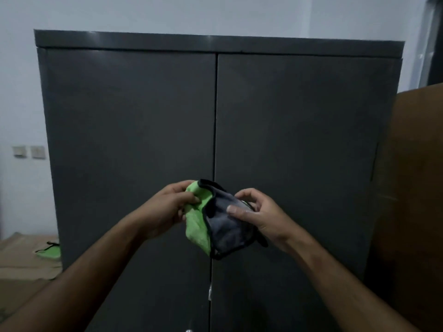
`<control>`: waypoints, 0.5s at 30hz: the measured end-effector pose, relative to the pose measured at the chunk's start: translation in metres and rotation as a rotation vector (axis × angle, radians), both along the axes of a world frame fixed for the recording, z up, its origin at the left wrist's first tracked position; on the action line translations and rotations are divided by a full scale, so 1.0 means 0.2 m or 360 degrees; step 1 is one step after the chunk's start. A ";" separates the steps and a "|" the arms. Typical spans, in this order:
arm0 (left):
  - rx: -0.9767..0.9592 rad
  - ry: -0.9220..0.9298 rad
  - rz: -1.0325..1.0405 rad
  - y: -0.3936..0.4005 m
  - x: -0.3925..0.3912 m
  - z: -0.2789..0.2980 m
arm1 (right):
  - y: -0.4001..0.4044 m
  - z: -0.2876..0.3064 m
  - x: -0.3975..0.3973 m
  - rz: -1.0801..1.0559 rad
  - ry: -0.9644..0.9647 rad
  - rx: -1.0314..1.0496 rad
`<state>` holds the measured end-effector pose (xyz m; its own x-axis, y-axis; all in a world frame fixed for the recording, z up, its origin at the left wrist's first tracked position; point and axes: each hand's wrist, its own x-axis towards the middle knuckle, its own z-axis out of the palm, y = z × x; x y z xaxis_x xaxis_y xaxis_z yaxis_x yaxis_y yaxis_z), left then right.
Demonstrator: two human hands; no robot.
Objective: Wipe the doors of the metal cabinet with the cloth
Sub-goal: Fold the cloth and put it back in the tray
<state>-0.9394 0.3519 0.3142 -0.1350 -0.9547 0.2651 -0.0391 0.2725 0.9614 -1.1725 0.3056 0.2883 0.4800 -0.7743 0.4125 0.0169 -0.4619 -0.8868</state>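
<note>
The cloth (pixel 215 219), green on one face and grey on the other, is being held in front of the metal cabinet (pixel 143 128), clear of its shut doors. It is being pinched by the left hand (pixel 167 207) and the right hand (pixel 259 214), apparently for folding. Next, it would need pressing against a door.
</note>
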 end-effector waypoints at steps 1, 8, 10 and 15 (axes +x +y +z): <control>-0.0010 0.0013 0.0060 0.00 0.02 0.00 | -0.01 0.01 -0.02 0.0005 0.0045 -0.0013; -0.0112 0.0061 0.0393 -0.02 0.08 -0.04 | -0.08 0.05 -0.03 -0.0192 0.0416 -0.0319; -0.0080 0.0090 0.0459 -0.04 0.09 -0.05 | -0.10 0.07 -0.01 -0.0189 0.0384 -0.0386; -0.0026 0.0069 0.0313 -0.01 0.14 -0.08 | -0.10 0.07 0.14 -0.0094 0.0203 -0.0215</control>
<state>-0.9123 0.3506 0.2983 0.0652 -0.9570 0.2826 -0.0517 0.2796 0.9587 -1.1441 0.2855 0.3029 0.4904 -0.7444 0.4532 -0.1220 -0.5736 -0.8100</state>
